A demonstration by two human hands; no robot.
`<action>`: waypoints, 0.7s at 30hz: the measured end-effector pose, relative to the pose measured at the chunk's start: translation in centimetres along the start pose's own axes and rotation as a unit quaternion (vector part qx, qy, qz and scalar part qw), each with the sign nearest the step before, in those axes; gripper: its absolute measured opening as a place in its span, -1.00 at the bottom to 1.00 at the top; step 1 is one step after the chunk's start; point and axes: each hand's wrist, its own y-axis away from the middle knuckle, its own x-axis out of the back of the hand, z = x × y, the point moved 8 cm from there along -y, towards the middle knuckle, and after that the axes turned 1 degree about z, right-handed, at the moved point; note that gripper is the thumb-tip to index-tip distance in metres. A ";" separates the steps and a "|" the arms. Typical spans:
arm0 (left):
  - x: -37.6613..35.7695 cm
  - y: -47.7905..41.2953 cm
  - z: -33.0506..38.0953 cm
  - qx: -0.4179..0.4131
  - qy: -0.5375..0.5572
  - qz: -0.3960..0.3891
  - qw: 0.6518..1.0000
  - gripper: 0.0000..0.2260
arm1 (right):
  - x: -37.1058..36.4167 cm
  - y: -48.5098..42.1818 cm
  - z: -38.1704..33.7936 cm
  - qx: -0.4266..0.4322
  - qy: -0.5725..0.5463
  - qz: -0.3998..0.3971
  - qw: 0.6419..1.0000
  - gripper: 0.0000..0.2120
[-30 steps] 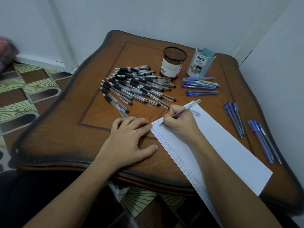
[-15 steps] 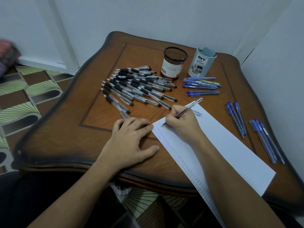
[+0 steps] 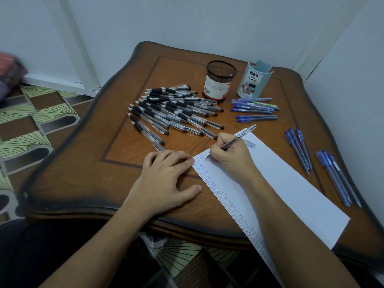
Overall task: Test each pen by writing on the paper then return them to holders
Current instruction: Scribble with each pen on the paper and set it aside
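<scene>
The right hand (image 3: 230, 155) still grips a pen (image 3: 239, 138), tip on the paper (image 3: 280, 183). The left hand (image 3: 166, 179) stays spread flat on the surface (image 3: 99, 163).

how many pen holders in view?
2. A black wire-mesh cylindrical cup with a red-and-white label stands upright at the far side of the brown wooden table; a pale blue plastic desk organizer stands just right of it, apart. None looks hidden.

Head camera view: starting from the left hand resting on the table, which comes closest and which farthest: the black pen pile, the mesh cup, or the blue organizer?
1. Black pen pile, just beyond the fingers of the left hand.
2. Mesh cup, at the back, off to the right.
3. Blue organizer, at the back, further right still.
</scene>
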 end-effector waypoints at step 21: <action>-0.1 -0.1 0.0 0.000 -0.002 -0.001 1.000 -0.40 | 0.1 0.1 -0.4 0.012 0.017 0.009 1.000 -0.72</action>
